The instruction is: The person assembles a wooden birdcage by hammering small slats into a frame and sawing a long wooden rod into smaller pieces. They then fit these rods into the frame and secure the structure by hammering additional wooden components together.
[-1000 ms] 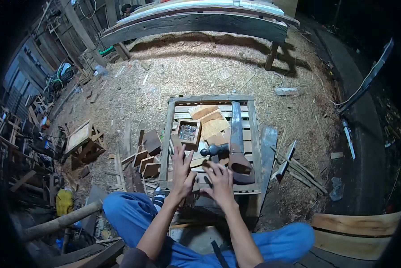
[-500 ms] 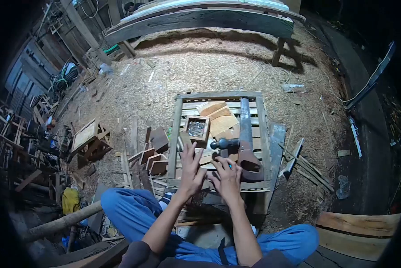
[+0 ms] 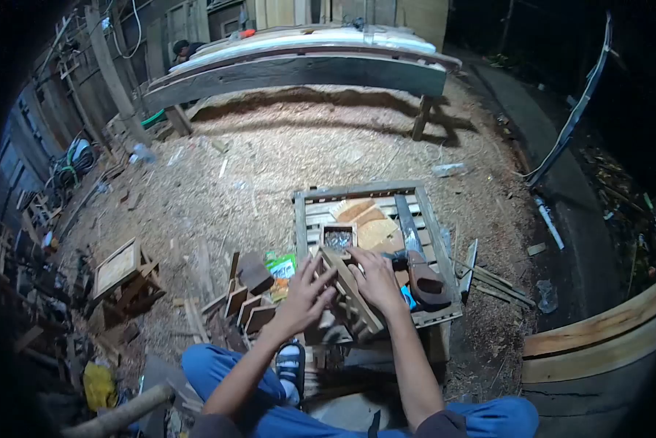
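Note:
A flat wooden frame piece (image 3: 353,290) stands tilted over the near side of the slatted wooden crate table (image 3: 357,191). My left hand (image 3: 309,293) is at its left side, fingers apart and partly bent. At its upper right edge, my right hand (image 3: 377,281) rests against the wood with its thumb hidden. Just beyond my hands is a small wooden box (image 3: 339,237) with small shiny pieces in it. Tan sheets (image 3: 371,223) lie behind it. To the right are a long metal-like bar (image 3: 407,223) and a brown hollow object (image 3: 424,277).
Wooden pieces (image 3: 253,274) and a green packet (image 3: 280,266) lie left of the crate. A small wooden stool (image 3: 120,270) stands farther left. Across the shavings-covered ground is a long workbench (image 3: 298,73), with a person (image 3: 185,51) behind its left end. Planks (image 3: 598,328) lie at right.
The wooden piece now stands raised between my hands, and my right hand has moved up to it. The view has tilted upward, showing more of the background and the green packet.

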A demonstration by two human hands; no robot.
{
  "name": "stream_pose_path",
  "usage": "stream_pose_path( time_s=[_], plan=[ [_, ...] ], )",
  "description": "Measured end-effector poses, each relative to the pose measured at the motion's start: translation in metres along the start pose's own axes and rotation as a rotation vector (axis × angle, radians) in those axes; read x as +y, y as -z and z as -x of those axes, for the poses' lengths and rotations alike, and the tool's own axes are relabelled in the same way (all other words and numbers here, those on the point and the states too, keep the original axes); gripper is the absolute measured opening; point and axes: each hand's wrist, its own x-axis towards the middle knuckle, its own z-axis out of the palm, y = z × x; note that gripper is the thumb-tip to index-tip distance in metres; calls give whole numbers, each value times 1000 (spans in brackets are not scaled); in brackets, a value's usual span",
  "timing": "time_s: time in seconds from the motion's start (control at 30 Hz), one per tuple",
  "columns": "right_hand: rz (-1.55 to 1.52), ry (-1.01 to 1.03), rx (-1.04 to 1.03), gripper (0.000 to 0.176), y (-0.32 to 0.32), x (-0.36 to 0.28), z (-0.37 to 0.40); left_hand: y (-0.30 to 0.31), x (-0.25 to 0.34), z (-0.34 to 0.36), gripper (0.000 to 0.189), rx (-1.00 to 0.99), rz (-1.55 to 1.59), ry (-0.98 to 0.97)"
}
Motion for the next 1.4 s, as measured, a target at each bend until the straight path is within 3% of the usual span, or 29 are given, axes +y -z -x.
stream_pose_path(
  time_s=[0.03,0.1,0.23,0.3,0.47,0.83,1.03,1.13,1.4],
  plan=[
    [12,-46,-51,39,-2,-5,-1,-5,-6,0,53,18,74,-52],
    [79,-46,-39,37,-1,-18,2,-14,-8,9,57,22,269,24],
    [182,75,132,29,-12,-53,3,-2,7,4,50,137,334,55],
    [196,55,104,28,-16,-65,1,7,8,4,49,117,314,198],
    [266,7,77,26,-25,-72,8,19,10,11,63,86,208,131],
    [234,93,152,28,-15,-60,14,14,24,16,55,167,-30,95],
    [-3,138,198,30,11,-96,50,54,95,97,47,326,-41,267],
    [-146,191,124,28,23,-134,71,73,123,143,41,462,15,331],
    [-355,525,-71,27,-8,-241,139,92,159,292,32,825,-55,594]
  ],
)
